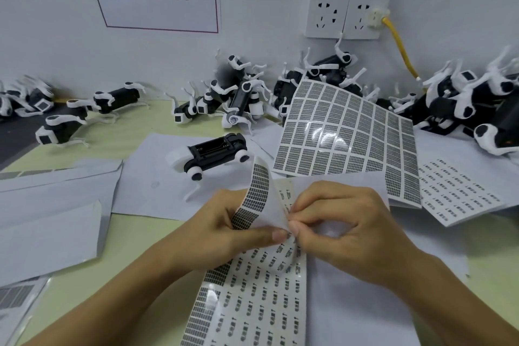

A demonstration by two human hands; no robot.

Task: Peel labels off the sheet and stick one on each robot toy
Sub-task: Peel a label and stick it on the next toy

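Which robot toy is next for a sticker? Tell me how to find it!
Probably this one: start at the big label sheet propped up in the middle of the table. Just to its left, on white paper and nearer than the pile by the wall, lies one robot toy alone. It is belly-up, showing an open black compartment, while the others lie heaped together.

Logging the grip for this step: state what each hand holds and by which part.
The left hand holds the curled-back label strip of the label sheet at its bend. The right hand pinches the strip's backing paper at its edge.
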